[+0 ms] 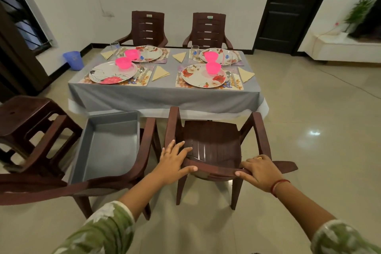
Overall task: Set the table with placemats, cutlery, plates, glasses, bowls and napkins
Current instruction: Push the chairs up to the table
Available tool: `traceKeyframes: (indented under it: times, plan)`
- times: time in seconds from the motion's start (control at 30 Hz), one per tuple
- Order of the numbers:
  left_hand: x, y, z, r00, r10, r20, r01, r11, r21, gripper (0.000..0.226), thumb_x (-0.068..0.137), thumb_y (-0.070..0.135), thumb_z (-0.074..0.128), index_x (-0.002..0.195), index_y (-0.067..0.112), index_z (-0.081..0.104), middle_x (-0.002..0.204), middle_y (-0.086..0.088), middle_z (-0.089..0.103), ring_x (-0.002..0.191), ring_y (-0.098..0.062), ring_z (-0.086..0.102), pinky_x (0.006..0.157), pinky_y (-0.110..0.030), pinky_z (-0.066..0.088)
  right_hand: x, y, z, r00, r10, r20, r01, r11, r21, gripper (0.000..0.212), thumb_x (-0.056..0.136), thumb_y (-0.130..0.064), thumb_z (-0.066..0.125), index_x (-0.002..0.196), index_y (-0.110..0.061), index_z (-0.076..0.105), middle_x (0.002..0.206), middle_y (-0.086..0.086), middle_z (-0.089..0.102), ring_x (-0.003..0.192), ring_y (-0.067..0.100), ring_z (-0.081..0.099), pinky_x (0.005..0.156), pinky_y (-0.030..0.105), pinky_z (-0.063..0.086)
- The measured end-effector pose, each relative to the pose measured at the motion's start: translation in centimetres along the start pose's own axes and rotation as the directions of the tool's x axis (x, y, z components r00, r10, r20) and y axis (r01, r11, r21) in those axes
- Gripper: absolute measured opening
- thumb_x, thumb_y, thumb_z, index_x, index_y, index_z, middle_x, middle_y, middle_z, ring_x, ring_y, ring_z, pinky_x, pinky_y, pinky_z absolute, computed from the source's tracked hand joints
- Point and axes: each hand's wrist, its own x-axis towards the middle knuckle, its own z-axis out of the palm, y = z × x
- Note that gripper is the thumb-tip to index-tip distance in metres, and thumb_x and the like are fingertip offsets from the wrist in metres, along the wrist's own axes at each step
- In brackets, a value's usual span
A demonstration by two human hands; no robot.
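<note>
The table (pixel 162 94) wears a grey cloth and carries several settings. Each has a floral placemat (pixel 208 86), a floral plate (pixel 203 77), a pink bowl (pixel 213 67), cutlery (pixel 229 76) and a folded yellow napkin (pixel 245 74). Two glasses (pixel 194 51) stand at the far settings. A brown plastic chair (pixel 212 142) faces the table in front of me. My left hand (pixel 175 161) and my right hand (pixel 258 169) both grip the top of its backrest.
A second brown chair (pixel 142 150) at my left holds a grey tray (pixel 107 146). A brown stool (pixel 31 117) stands further left. Two chairs (pixel 148 28) sit behind the table, near a blue bin (pixel 73 60). A dark door (pixel 288 6) is at right.
</note>
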Motion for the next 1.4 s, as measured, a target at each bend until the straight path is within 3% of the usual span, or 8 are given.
traceKeyframes:
  times: [0.13,0.23,0.37,0.47,0.6,0.77,0.93,1.4]
  plan:
    - [-2.0,-1.1,-1.3,1.000,0.013,-0.022,-0.012,0.999,0.033,0.093,0.074,0.084,0.017,0.151,0.035,0.003,0.160,0.003,-0.010,0.141,-0.018,-0.028,0.113,-0.052,-0.015,-0.2,-1.6,0.4,0.977,0.051,-0.207,-0.025,0.992,0.126,0.081,0.079,-0.082,0.010,0.117,-0.030,0.059,0.116,-0.007,0.058,0.112,0.014,0.052,0.108,0.041,0.027]
    - [-6.8,-4.0,-3.2,0.965,0.043,-0.258,0.000,0.987,0.162,0.083,0.081,0.079,0.017,0.150,0.035,0.008,0.159,0.003,-0.005,0.143,-0.018,-0.022,0.114,-0.052,-0.014,-0.3,-7.3,-0.1,0.894,0.004,-0.449,0.107,0.969,0.221,0.065,0.087,-0.072,0.026,0.119,-0.025,0.059,0.118,-0.002,0.057,0.112,0.015,0.049,0.103,0.045,0.033]
    - [-15.1,-9.5,-5.8,0.808,0.071,-0.585,0.135,0.944,0.300,0.076,0.087,0.072,0.024,0.145,0.023,0.031,0.154,-0.010,0.023,0.146,-0.029,0.004,0.116,-0.050,-0.009,1.3,-16.4,-0.6,0.869,-0.116,-0.481,0.273,0.923,0.270,0.057,0.089,-0.065,0.037,0.127,-0.025,0.051,0.127,0.002,0.050,0.121,0.017,0.043,0.105,0.043,0.035]
    - [-20.8,-14.0,-6.6,0.607,-0.284,-0.742,0.447,0.894,0.024,0.084,0.079,0.074,0.033,0.143,0.018,0.034,0.154,-0.015,0.022,0.145,-0.034,0.006,0.113,-0.053,-0.009,3.1,-22.9,-0.6,0.877,-0.242,-0.414,0.386,0.869,0.310,0.066,0.087,-0.067,0.039,0.138,-0.025,0.041,0.140,0.004,0.041,0.132,0.022,0.036,0.110,0.041,0.028]
    - [-24.9,-20.9,-8.1,0.338,-0.809,-0.480,0.724,0.549,-0.416,0.111,0.070,0.085,0.038,0.151,0.014,0.013,0.159,-0.017,-0.002,0.145,-0.037,-0.008,0.110,-0.064,0.002,5.2,-32.1,-0.5,0.895,-0.347,-0.280,0.428,0.845,0.321,0.079,0.085,-0.067,0.044,0.149,-0.031,0.014,0.157,0.004,0.014,0.145,0.025,0.008,0.115,0.037,0.005]
    - [-25.1,-27.8,-7.9,0.488,-0.757,-0.434,0.689,0.639,-0.341,0.110,0.068,0.086,0.031,0.152,0.016,0.016,0.159,-0.015,0.007,0.145,-0.036,-0.004,0.110,-0.063,0.005,10.0,-40.5,0.3,0.918,-0.386,-0.093,0.396,0.872,0.287,0.076,0.092,-0.052,0.045,0.149,-0.034,-0.003,0.159,0.002,-0.002,0.145,0.030,-0.003,0.115,0.051,0.009]
    - [-24.9,-31.2,-7.7,0.590,-0.611,-0.528,0.562,0.780,-0.275,0.088,0.077,0.070,0.032,0.146,0.016,0.035,0.156,-0.013,0.021,0.145,-0.036,0.005,0.108,-0.066,0.008,14.5,-45.2,3.1,0.967,-0.211,-0.140,0.251,0.873,0.419,0.054,0.090,-0.007,0.048,0.142,-0.019,0.039,0.145,0.014,0.037,0.129,0.036,0.041,0.107,0.041,0.037]
    - [-19.0,-38.1,-11.2,0.620,-0.594,-0.513,0.548,0.796,-0.259,0.079,0.079,0.061,0.038,0.140,0.011,0.042,0.154,-0.020,0.022,0.144,-0.041,0.010,0.111,-0.061,0.007,21.9,-47.2,0.6,0.997,-0.049,-0.058,0.066,0.936,0.347,0.035,0.097,-0.016,0.039,0.130,-0.028,0.043,0.119,0.001,0.050,0.107,0.023,0.052,0.091,0.037,0.048]
